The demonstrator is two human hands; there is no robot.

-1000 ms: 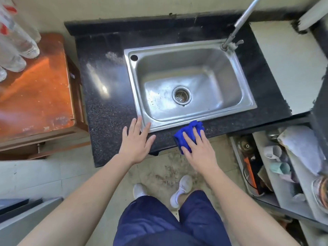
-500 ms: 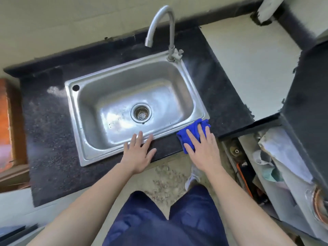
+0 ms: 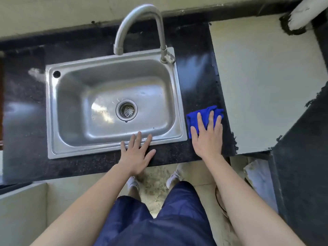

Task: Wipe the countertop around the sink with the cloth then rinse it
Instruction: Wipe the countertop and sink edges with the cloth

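Note:
A steel sink point(image 3: 53, 107) is set in a black speckled countertop point(image 3: 24, 121), with a curved tap point(image 3: 140, 13) at its back right. A crumpled blue cloth point(image 3: 204, 114) lies on the counter strip to the right of the sink. My right hand point(image 3: 207, 137) presses flat on the cloth with straight fingers. My left hand point(image 3: 136, 155) rests flat on the counter's front edge, fingertips touching the sink's front rim. No water runs from the tap.
A pale surface point(image 3: 262, 86) adjoins the counter on the right, with a white pipe point(image 3: 301, 13) at its back corner. A dark cabinet side point(image 3: 305, 166) stands at the right. My legs and white shoes point(image 3: 133, 181) are below on the floor.
My right hand has slid the cloth rightward from the front rim, round the sink's front right corner, onto the right counter strip. My left hand shifted right along the front edge. The view moved right.

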